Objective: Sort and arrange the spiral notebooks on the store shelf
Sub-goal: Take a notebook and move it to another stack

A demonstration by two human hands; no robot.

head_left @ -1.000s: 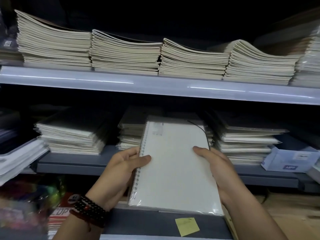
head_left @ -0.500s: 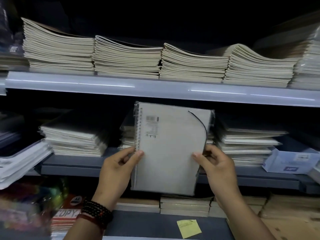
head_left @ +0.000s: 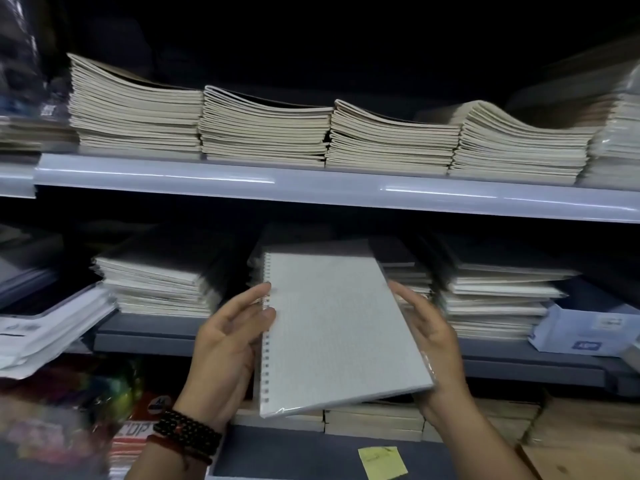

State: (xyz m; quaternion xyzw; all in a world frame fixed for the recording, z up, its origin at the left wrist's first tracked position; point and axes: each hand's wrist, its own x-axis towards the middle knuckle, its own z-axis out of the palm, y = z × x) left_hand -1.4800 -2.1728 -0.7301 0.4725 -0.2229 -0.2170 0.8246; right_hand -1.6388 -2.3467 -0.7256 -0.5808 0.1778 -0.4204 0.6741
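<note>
Gripping one notebook (head_left: 339, 327) in the fingers (head_left: 252, 296) of left hand (head_left: 225, 344) and right hand (head_left: 433, 348), we judge it unshelved; stacks (head_left: 156, 289) look tidy.

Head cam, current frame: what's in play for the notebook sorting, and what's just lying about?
In play: spiral notebook, held at its side edges by the left hand and right hand; notebook stack behind it; middle shelf.

Lying about: yellow sticky note; blue-and-white box; soft-cover stacks on the upper shelf; red pack at lower left.
</note>
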